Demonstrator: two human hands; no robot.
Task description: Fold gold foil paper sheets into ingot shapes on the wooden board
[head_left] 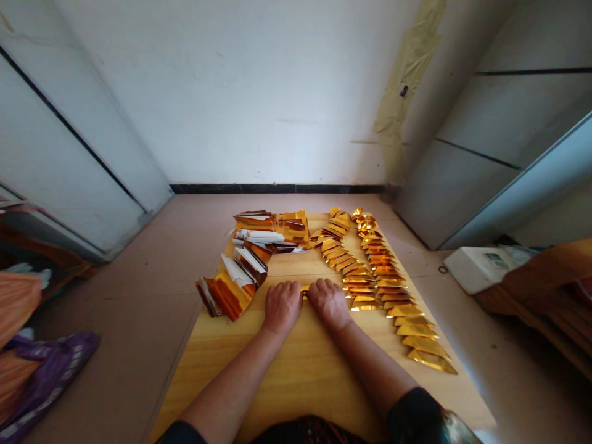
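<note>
Head view: left hand (282,305) and right hand (329,302), fingers pressed together, pin gold foil (304,288) on table (296,364).

I see one gold foil piece (304,288), shiny yellow-orange, lying flat on the wooden table (296,370) near its middle. Only a small strip of it shows, in the gap between the left grip (282,306) and the right grip (330,302). Both press down on it. I can't tell its shape.

Head camera, single view: looks forward and down, close over the table (296,364), facing the wall (259,92).
</note>
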